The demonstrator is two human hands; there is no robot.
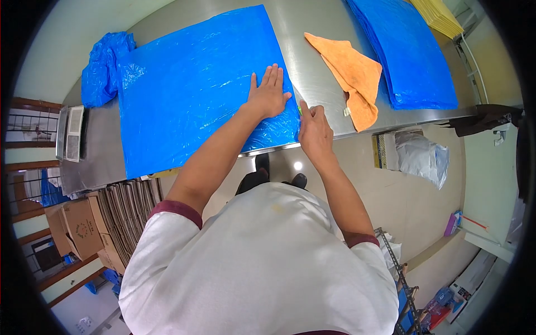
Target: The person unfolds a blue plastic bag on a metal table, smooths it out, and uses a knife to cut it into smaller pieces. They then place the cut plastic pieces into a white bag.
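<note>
A blue plastic sheet (190, 84), glossy and lightly wrinkled, lies flat on the steel table (290, 28). My left hand (269, 96) presses down on it near its right edge, palm down with the fingers stretched out. Just beyond that edge, my right hand (316, 129) is closed around a slim knife (299, 102). A bit of green handle and a pale, thin blade show; the rest is hidden by my fingers. To the right of this hand lies a crumpled orange cloth (357, 72).
A stack of blue plastic sheets (413, 61) sits at the table's right, with folded yellow material (438, 15) behind. Bunched blue plastic (106, 67) lies at the left. Flattened cardboard (129, 209) and a cardboard box (81, 226) stand below left. A silver bag (421, 153) is below right.
</note>
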